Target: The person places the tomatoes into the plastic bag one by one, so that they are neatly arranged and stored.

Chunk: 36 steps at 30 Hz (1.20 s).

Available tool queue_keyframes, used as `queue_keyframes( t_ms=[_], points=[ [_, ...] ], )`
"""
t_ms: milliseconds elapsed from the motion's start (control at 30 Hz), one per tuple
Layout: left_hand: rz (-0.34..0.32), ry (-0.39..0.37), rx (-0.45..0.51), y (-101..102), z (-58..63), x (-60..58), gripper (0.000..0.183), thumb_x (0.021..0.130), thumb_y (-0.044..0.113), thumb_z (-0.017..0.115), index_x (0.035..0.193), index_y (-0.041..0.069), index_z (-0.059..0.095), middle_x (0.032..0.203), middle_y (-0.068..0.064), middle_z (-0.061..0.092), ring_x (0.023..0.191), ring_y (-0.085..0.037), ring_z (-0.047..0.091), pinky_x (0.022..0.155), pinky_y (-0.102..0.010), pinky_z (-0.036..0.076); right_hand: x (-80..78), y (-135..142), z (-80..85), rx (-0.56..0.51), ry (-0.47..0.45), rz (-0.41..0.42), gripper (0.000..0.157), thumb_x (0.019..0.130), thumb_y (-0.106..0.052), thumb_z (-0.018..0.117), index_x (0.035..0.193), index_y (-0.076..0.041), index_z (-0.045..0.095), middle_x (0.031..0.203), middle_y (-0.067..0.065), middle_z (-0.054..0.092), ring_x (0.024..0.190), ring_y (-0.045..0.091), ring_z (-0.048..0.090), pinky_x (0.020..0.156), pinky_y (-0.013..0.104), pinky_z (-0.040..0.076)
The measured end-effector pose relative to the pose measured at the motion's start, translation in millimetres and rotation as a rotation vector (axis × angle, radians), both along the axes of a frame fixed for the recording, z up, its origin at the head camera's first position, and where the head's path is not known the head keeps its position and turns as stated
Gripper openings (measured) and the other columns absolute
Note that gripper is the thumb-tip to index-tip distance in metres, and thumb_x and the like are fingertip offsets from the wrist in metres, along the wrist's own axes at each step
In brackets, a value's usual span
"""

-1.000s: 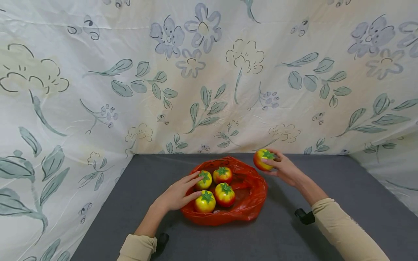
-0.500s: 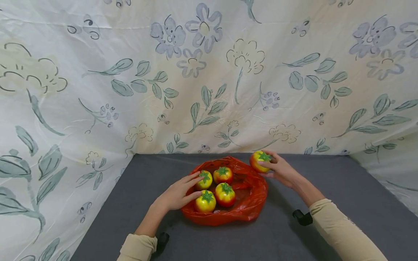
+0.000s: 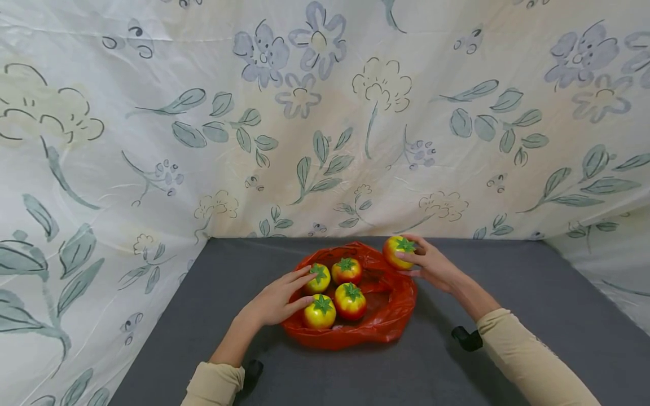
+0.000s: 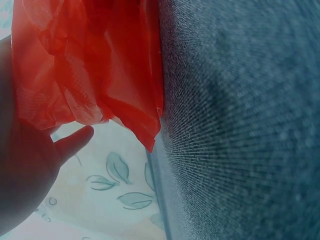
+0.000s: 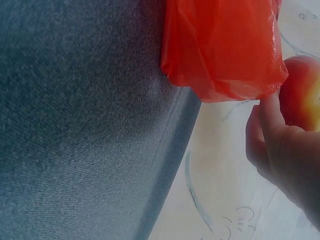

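Observation:
In the head view a red plastic bag (image 3: 391,304) stands with its mouth wide and its edge rolled down. Several shiny yellow-and-red tomatoes (image 3: 350,301) with green star-shaped tops lie inside. My left hand (image 3: 276,298) rests over the bag's left rim, fingers spread, thumb and fingertips at the two left tomatoes. In the left wrist view one finger (image 4: 75,142) hangs down outside the bag. My right hand (image 3: 434,265) holds another tomato (image 3: 396,252) between thumb and fingers, over the bag's far right rim. The right wrist view shows this tomato beside the bag's upper edge.
The bag stands on a dark grey cloth-covered table (image 3: 213,332). A floral curtain (image 3: 304,180) rises behind the table and along its sides. Black straps (image 3: 466,338) show under both beige sleeves (image 3: 528,355).
My right hand has carried its tomato a little to the left, from beside the bag to over its far right rim. The left hand stays where it was on the bag.

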State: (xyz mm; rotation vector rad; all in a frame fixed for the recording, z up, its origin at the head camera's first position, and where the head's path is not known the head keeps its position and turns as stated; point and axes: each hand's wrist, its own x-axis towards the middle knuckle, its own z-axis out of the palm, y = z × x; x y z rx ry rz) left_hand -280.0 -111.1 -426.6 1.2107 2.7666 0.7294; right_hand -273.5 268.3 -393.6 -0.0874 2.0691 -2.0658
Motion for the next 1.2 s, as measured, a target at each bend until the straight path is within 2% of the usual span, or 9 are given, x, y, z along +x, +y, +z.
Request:
queue_keyframes(
  t_ms=[700,1000,1200],
  points=[
    [-0.003,0.002,0.0,0.4,0.0,0.3,0.06,0.096,0.047,0.051,0.147,0.017,0.041,0.153,-0.006,0.03,0.138,-0.031,0.027,0.107,-0.055,0.025,2.2,-14.1,0.6,0.004,-0.006,0.013,0.072,0.094,-0.016,0.062,0.149,-0.007,0.016,0.133,0.025,0.028,0.105,0.025,0.051,0.088,0.043,0.05],
    [0.001,-0.006,0.0,0.8,1.0,1.2,0.06,0.095,0.046,0.052,0.147,0.018,0.041,0.153,-0.005,0.03,0.138,-0.031,0.027,0.107,-0.055,0.025,6.7,-21.3,2.9,-0.009,-0.036,0.044,0.074,0.093,-0.017,0.064,0.149,-0.007,0.016,0.135,0.025,0.029,0.105,0.025,0.052,0.089,0.044,0.049],
    [0.006,-0.003,-0.007,1.1,0.3,1.3,0.06,0.095,0.046,0.052,0.147,0.019,0.04,0.153,-0.005,0.03,0.138,-0.03,0.027,0.107,-0.054,0.025,6.8,-27.2,-0.8,-0.002,-0.056,0.075,0.074,0.092,-0.018,0.065,0.148,-0.007,0.018,0.14,0.025,0.025,0.11,0.03,0.051,0.09,0.049,0.046]
  ],
)
